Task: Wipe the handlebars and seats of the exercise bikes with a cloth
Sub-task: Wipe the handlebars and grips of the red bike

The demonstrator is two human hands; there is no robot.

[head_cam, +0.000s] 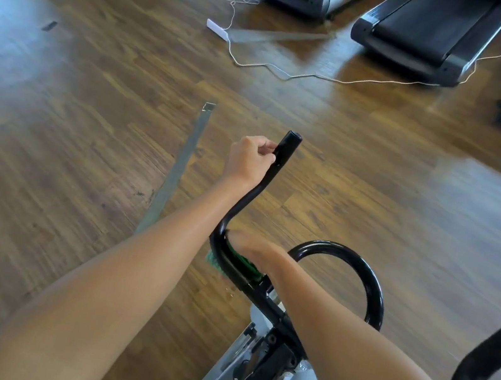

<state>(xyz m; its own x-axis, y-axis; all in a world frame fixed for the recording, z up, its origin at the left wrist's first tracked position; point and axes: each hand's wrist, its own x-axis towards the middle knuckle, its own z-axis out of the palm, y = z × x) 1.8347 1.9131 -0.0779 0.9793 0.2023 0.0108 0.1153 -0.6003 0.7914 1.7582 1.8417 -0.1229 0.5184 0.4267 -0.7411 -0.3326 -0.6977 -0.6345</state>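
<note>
The left hand (253, 157) curled its fingers round the black handlebar (253, 197), close to its top end. Nearer the person, the right hand (250, 244) lay on the green cloth (243, 261), pressing it on the bar's bend. Whether its fingers curled round could not be seen. Far past both hands stood treadmills (428, 30).
</note>
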